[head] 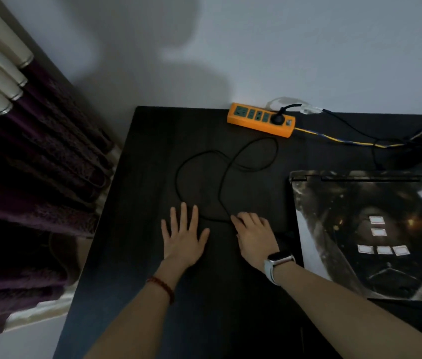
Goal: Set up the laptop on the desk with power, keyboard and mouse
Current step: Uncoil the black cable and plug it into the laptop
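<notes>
Two hands on desk (pixel 153 151): left hand (pixel 182 235) flat, right hand (pixel 254 234) around cable (pixel 220 187).

Dark desk (pixel 153 255) — on it an orange power strip (pixel 261 119), looped black cable (pixel 220 182), closed laptop (pixel 370 229).

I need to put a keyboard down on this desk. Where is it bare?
Bare desk lies along the left edge, left of the black cable loops, and in front of both hands near the front edge. It is crowded at the back right, around the orange power strip and its tangled cords, and on the right, where the patterned laptop lid sits.
</notes>
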Tool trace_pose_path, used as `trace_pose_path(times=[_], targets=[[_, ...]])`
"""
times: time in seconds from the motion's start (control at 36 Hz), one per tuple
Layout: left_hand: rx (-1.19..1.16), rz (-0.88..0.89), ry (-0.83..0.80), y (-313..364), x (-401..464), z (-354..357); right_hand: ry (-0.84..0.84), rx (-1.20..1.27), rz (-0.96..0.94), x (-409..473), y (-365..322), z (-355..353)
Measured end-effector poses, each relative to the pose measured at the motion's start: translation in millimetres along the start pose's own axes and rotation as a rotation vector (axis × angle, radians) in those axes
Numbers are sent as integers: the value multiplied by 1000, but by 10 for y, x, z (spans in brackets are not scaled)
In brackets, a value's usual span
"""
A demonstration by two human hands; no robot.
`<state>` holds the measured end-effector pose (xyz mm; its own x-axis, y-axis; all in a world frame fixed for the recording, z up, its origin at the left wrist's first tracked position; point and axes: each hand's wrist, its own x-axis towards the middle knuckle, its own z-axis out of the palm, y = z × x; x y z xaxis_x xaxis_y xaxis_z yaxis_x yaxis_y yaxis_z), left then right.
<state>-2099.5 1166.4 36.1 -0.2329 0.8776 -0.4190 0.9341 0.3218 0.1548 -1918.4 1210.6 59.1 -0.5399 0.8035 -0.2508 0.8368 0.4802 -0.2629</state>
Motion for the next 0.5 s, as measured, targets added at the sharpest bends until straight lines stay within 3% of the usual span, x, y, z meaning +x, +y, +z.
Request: trace_pose_path(times=[0.11, 0.19, 0.31, 0.5], targets=[[14, -1, -127, 19, -11, -203, -76, -7, -4, -247, 19, -9], [-103, -32, -172, 71, -135, -330, -94, 34, 33, -416, 18, -45], [-356, -58, -70, 266, -570, -342, -12, 144, 50, -741, -28, -119], [-441, 35, 60, 769, -1361, -204, 128, 455, 144, -1462, 112, -305]])
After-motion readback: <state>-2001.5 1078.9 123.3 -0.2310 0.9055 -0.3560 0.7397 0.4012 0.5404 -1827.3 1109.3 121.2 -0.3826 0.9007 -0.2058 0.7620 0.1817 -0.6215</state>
